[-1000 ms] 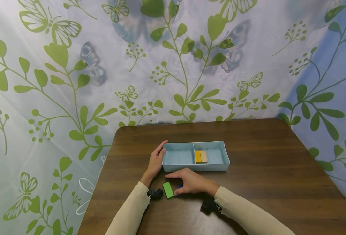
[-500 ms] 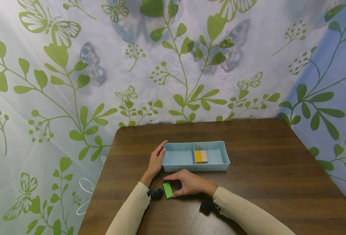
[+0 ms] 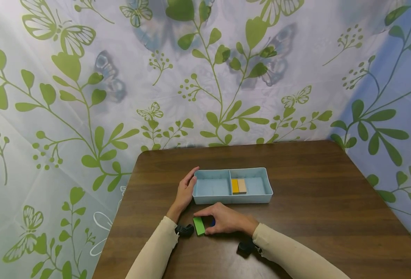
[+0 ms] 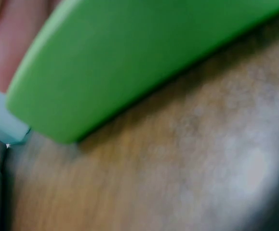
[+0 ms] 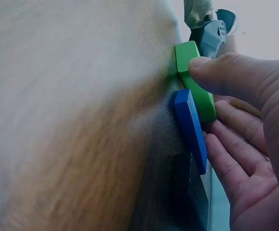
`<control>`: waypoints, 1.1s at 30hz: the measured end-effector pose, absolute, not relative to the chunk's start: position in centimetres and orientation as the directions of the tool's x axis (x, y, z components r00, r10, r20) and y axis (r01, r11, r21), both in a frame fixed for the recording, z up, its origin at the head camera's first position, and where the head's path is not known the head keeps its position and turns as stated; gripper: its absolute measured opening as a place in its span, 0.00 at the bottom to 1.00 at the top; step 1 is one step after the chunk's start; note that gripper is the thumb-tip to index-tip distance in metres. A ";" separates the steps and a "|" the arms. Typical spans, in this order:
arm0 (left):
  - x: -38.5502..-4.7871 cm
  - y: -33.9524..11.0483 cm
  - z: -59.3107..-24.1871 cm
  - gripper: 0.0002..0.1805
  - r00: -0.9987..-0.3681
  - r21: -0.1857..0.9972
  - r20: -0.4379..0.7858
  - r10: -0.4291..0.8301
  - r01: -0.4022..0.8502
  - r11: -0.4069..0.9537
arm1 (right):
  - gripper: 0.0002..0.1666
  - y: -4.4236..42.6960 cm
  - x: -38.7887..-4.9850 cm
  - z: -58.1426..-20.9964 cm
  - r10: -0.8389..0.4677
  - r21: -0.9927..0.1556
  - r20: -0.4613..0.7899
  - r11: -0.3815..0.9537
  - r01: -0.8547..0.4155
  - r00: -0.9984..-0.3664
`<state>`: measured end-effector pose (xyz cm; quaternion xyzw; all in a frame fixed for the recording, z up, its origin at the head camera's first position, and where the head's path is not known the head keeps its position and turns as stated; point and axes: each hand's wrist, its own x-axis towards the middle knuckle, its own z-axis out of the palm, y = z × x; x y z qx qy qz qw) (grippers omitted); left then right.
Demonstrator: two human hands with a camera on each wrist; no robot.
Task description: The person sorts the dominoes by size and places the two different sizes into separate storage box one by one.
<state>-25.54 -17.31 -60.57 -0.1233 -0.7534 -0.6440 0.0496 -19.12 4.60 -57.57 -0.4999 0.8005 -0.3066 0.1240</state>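
Note:
My left hand (image 3: 183,192) rests along the left end of a light blue tray (image 3: 231,199), its fingers fairly straight against the outside. Below the tray, my right hand (image 3: 224,219) pinches a green block (image 3: 199,226) by its two ends, thumb at the near end and fingers at the far end. In the right wrist view, the thumb lies on the green block (image 5: 204,103), and a blue block (image 5: 192,130) stands right beside it under the palm. Most of the blue block (image 3: 213,222) is hidden by the right hand in the head view.
A divider splits the tray in two. A yellow block (image 3: 234,186) and a beige block (image 3: 242,186) lie side by side against it in the right compartment. A dark block-like thing (image 5: 190,192) shows beyond the blue block. Brown wooden table (image 3: 317,193) surrounds everything.
My right hand has shifted slightly left, and its thumb and fingers have come in against the ends of the green block. The left hand and tray have stayed put.

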 end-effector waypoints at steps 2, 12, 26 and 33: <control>-25.5 -17.3 -60.5 0.25 -0.967 0.958 0.224 0.125 0.242 0.153 | 0.39 4.6 -19.1 -57.6 -0.874 -0.609 0.109 0.317 -0.727 -0.473; -25.7 -17.4 -60.7 0.25 -0.969 0.959 0.215 0.123 0.233 0.162 | 0.38 4.6 -19.1 -57.8 -0.869 -0.612 0.108 0.325 -0.721 -0.483; -25.5 -17.4 -60.7 0.25 -0.969 0.962 0.211 0.130 0.229 0.148 | 0.37 6.0 -19.3 -56.4 -0.861 -0.634 0.123 0.315 -0.706 -0.494; -25.6 -17.3 -60.6 0.24 -0.968 0.962 0.225 0.114 0.239 0.135 | 0.37 7.1 -19.3 -54.7 -0.859 -0.619 0.144 0.310 -0.722 -0.492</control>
